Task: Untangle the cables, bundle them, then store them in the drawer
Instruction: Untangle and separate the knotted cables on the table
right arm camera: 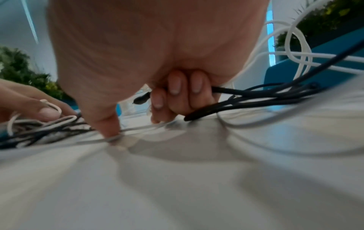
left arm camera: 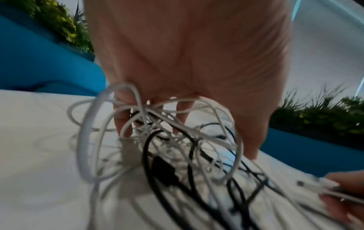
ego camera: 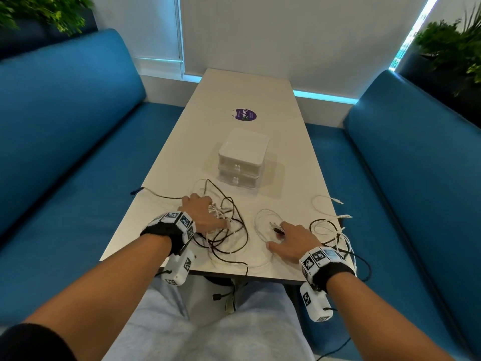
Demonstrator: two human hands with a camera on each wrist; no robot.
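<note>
Two hands work on the near end of a long white table. The left hand sits on a tangle of cables, black and white strands looped over one another near the table's left edge; in the left wrist view its fingers reach down through the white loops, spread and partly hooked among them, though blur hides whether any strand is truly pinched. The right hand rests to the right of the tangle, its fingers curled round a black cable whose plug end pokes out past the fingers on the left, while its thumb presses down on a thin white strand lying on the tabletop. More white and black cable trails loosely at the table's right edge, and some hangs over the near edge. Farther along the table, just beyond the tangle, stands a small white drawer unit with two drawers, both closed. A purple round sticker lies on the table beyond it. Blue benches flank the table on both sides.
</note>
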